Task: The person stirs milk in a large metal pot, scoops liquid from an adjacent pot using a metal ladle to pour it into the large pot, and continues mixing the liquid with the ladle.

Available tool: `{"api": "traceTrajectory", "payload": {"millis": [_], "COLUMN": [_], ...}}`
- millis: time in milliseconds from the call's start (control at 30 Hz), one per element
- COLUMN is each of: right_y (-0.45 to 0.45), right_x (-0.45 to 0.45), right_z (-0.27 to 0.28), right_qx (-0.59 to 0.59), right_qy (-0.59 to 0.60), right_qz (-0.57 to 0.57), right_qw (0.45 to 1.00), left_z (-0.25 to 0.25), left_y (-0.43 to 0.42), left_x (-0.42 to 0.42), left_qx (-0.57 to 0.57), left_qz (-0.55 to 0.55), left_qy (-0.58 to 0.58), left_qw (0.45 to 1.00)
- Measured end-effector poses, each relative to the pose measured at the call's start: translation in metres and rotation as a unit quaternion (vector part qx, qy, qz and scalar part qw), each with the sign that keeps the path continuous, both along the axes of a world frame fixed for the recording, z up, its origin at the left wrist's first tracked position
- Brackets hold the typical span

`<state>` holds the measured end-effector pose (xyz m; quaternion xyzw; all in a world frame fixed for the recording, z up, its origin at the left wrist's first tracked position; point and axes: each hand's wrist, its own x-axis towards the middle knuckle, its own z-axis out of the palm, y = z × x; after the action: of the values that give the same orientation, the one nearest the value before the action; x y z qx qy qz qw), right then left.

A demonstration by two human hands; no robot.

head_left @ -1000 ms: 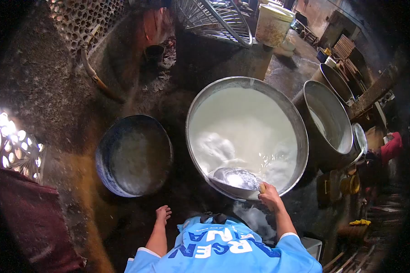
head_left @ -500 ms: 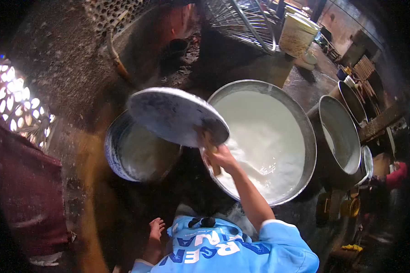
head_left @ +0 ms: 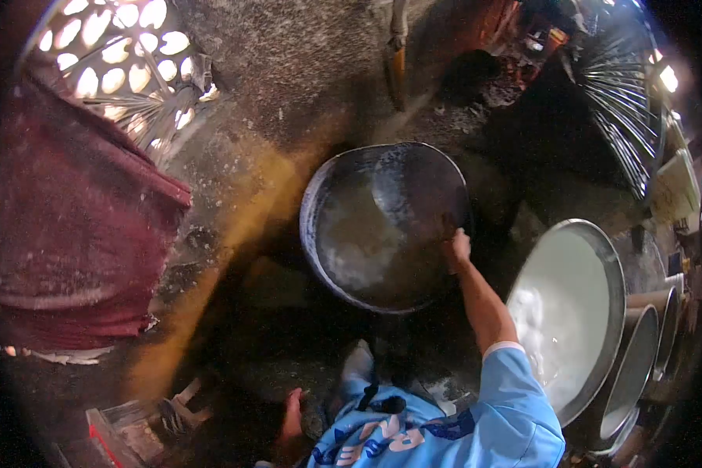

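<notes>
My right hand (head_left: 459, 248) is closed round the handle of a wide round scoop (head_left: 402, 195). The scoop is tilted at the right part of a dark round pot (head_left: 307, 214); its dark outline partly merges with the pot's inside. Cloudy liquid with pale foam (head_left: 351, 261) lies in that pot. To the right stands a large metal vat (head_left: 618, 288) of white liquid (head_left: 565, 296). My left hand (head_left: 293, 400) hangs low, left of my body, seen nearly edge-on and apparently open, touching nothing visible.
A dark red cloth (head_left: 78, 226) hangs at the left, below a pierced wall (head_left: 113, 58). More metal vats (head_left: 632, 374) stand at the right edge. A rack of thin bars (head_left: 620, 117) is at the upper right, and a wooden item (head_left: 125, 437) at the lower left.
The view has swung left. The scoop went from the white liquid, up and across, to the dark pot, my right hand still holding it. My left hand stays low beside my body.
</notes>
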<state>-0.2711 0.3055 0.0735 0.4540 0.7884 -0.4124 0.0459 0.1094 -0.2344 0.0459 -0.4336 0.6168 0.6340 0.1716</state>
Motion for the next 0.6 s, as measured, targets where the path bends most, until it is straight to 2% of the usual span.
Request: {"api": "traceTrajectory", "payload": {"millis": [33, 67, 133, 167, 233, 267, 333, 433, 600], "right_y": [0.009, 0.018, 0.021, 0.021, 0.013, 0.000, -0.046, -0.118, -0.176], "right_x": [-0.023, -0.039, -0.057, -0.053, -0.035, -0.023, 0.005, 0.036, 0.052], "right_z": [-0.001, -0.010, -0.043, -0.062, -0.134, -0.169, -0.222, -0.270, -0.291], "right_qx": [-0.011, -0.027, 0.119, 0.189, 0.214, 0.205, 0.140, 0.006, -0.179], "right_qy": [0.000, -0.010, -0.006, -0.005, 0.057, 0.070, 0.049, -0.035, -0.082], "right_qz": [-0.020, -0.022, 0.078, 0.128, 0.116, 0.109, 0.108, 0.119, 0.142], "right_qw": [1.000, 0.999, 0.990, 0.974, 0.968, 0.970, 0.983, 0.992, 0.970], "left_z": [0.019, 0.003, -0.039, -0.036, -0.017, -0.012, -0.002, -0.048, -0.031], "left_y": [0.001, -0.015, -0.047, -0.046, -0.049, -0.051, -0.057, -0.092, -0.086], "left_x": [-0.004, 0.002, 0.007, -0.005, -0.019, -0.026, -0.034, 0.016, -0.009], "left_qx": [-0.008, -0.013, -0.020, -0.028, -0.045, -0.044, -0.039, -0.053, -0.041], "left_qz": [-0.002, -0.007, -0.017, 0.015, 0.080, 0.070, 0.050, 0.046, 0.069], "left_qy": [0.025, 0.014, -0.004, -0.068, -0.195, -0.211, -0.244, -0.243, -0.280], "left_qw": [1.000, 1.000, 1.000, 0.997, 0.976, 0.974, 0.968, 0.967, 0.957]}}
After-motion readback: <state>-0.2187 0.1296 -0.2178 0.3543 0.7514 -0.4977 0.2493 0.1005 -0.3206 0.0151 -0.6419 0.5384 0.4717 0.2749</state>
